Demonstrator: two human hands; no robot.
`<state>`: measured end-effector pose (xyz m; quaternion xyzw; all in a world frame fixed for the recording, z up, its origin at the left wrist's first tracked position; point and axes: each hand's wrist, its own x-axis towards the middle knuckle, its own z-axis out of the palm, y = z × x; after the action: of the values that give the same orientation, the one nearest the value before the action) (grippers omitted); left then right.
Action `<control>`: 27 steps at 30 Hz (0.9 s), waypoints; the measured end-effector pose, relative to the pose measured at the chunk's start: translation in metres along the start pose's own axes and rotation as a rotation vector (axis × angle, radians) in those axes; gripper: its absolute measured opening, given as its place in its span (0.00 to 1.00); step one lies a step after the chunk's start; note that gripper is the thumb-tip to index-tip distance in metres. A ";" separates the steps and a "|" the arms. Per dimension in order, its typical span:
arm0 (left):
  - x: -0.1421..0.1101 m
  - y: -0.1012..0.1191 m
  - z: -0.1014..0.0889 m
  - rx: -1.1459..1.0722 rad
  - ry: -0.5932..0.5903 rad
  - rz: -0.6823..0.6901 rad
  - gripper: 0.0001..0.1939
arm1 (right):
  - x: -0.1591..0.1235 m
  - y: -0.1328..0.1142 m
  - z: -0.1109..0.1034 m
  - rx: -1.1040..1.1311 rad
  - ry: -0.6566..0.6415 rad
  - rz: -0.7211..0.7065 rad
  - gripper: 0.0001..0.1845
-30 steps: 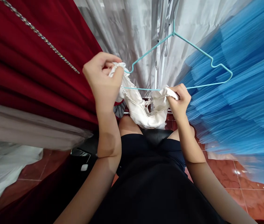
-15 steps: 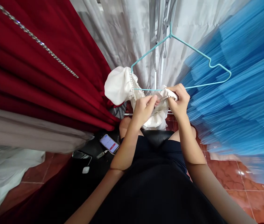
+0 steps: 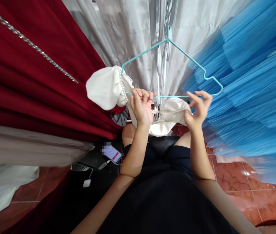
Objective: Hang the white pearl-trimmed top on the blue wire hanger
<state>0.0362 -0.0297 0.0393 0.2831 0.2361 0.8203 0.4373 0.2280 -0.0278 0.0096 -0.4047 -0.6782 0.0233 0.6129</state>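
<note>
Drapery (image 3: 47,107), fingers (image 3: 140,93) half-curled, probably round hanger (image 3: 171,96)

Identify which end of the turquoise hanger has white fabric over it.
On the turquoise hanger, it is the left end, towards the red cloth: the beaded white garment covers it. The right end, towards the blue fabric, is bare.

The person wears a plain black top (image 3: 162,201), its cloth smooth and matte, spreading wide across the front. Below it sit dark navy shorts (image 3: 180,157), faintly creased on the right side, their hems crossing the bare thighs (image 3: 129,132). Forearms (image 3: 135,156) and hands (image 3: 141,110) are uncovered as well.
</note>
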 end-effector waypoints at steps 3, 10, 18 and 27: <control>0.008 0.001 -0.006 0.036 0.023 -0.011 0.25 | 0.012 0.025 -0.027 -0.117 0.367 0.203 0.16; 0.003 -0.005 0.001 0.004 0.051 -0.001 0.30 | 0.103 0.030 -0.061 -0.160 0.233 0.350 0.25; 0.009 -0.012 -0.003 0.095 0.067 0.068 0.31 | 0.127 -0.015 -0.030 -0.208 -0.057 0.219 0.22; 0.013 -0.009 -0.004 0.226 0.111 0.038 0.29 | 0.089 0.007 -0.055 -0.123 -0.158 0.347 0.23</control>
<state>0.0327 -0.0148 0.0337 0.2890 0.3455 0.8110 0.3733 0.2852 0.0024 0.0916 -0.5491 -0.6445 0.1186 0.5186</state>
